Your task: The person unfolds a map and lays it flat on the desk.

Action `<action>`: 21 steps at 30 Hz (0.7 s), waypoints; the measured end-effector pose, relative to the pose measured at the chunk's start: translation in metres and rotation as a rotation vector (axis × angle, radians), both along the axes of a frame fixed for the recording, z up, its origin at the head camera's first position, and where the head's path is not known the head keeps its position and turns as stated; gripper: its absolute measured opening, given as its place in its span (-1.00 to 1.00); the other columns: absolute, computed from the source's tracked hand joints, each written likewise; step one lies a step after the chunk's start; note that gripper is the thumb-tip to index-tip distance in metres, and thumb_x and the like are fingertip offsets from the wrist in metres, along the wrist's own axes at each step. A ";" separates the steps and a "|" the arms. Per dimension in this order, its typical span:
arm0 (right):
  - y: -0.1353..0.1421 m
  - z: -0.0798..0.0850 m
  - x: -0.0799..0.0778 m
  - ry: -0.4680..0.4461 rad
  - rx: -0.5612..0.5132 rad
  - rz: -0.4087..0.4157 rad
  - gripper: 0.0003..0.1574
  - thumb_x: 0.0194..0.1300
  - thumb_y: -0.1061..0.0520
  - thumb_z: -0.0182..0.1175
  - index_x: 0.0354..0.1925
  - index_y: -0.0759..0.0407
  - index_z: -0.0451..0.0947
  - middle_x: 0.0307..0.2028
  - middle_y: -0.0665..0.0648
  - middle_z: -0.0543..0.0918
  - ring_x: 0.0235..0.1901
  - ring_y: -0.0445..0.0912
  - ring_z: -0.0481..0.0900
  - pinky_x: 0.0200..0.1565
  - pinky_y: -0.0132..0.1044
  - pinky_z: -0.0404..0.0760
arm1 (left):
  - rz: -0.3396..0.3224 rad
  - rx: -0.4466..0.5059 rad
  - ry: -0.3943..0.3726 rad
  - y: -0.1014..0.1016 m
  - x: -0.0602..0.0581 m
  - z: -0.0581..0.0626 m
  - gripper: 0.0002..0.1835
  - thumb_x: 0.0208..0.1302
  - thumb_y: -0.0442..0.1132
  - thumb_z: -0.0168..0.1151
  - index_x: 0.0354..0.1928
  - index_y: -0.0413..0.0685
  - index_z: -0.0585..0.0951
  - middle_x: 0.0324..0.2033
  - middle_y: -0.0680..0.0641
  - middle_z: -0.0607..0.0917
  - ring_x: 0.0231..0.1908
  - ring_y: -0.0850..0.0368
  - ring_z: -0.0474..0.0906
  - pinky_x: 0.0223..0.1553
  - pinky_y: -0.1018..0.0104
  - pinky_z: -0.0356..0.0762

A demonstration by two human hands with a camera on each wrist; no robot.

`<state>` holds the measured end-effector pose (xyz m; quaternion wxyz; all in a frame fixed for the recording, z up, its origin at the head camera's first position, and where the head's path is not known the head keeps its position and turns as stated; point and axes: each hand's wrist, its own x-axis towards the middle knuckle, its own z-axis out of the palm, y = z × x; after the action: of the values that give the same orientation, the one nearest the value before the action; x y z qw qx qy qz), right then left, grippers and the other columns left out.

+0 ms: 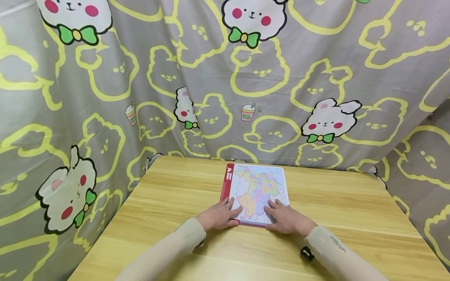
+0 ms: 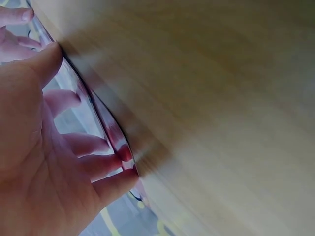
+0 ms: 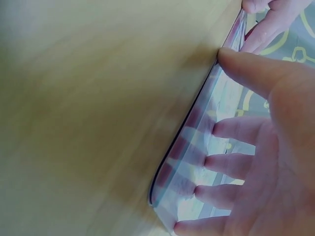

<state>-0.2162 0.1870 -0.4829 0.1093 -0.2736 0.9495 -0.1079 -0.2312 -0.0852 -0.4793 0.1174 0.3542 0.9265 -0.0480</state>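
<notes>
- Left hand (image 1: pixel 220 214), right hand (image 1: pixel 285 217): fingers spread, grasping nothing, thumbs at map board (image 1: pixel 254 199) edge.
- Map board: flat on table (image 1: pixel 175 189), under both hands.
- Wrist views show its dark rim (image 3: pixel 172 141); head view, its map print (image 1: pixel 263 183).

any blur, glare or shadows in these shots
Head view: bright, fairly clear, but fine print on the map board is unreadable; left wrist view: table hazy, soft, with dark shadows beside the left hand; right wrist view: table blurred, streaky reflections on the map board near the right hand.
</notes>
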 end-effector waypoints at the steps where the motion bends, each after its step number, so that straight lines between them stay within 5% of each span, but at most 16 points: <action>1: 0.000 0.001 0.000 0.000 0.002 0.001 -0.15 0.24 -0.19 0.22 0.31 0.27 0.31 0.35 0.36 0.20 0.32 0.36 0.06 0.13 0.36 0.18 | -0.003 0.004 0.001 -0.001 0.000 0.000 -0.35 0.37 0.23 -0.12 0.45 0.26 0.16 0.40 -0.22 0.14 0.38 -0.18 0.04 0.31 0.07 0.11; 11: -0.008 0.003 0.002 0.016 -0.002 0.039 -0.21 0.27 -0.13 0.20 0.29 0.30 0.33 0.33 0.38 0.21 0.31 0.36 0.08 0.25 0.16 0.16 | -0.006 0.023 0.023 -0.016 0.002 -0.002 -0.35 0.39 0.20 -0.11 0.44 0.17 0.19 0.41 -0.21 0.11 0.39 -0.15 0.01 0.29 0.15 0.15; 21: -0.028 0.006 0.003 0.073 -0.041 0.142 -0.29 0.28 -0.10 0.20 0.25 0.29 0.39 0.29 0.41 0.28 0.28 0.40 0.13 0.22 0.17 0.20 | 0.038 0.034 0.015 -0.027 0.001 -0.002 -0.33 0.38 0.19 -0.07 0.43 0.07 0.21 0.40 -0.22 0.14 0.39 -0.12 0.03 0.28 0.17 0.17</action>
<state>-0.2127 0.1587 -0.4768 0.0763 -0.3461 0.9287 -0.1092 -0.2299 -0.1125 -0.4811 0.1052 0.3384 0.9345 -0.0328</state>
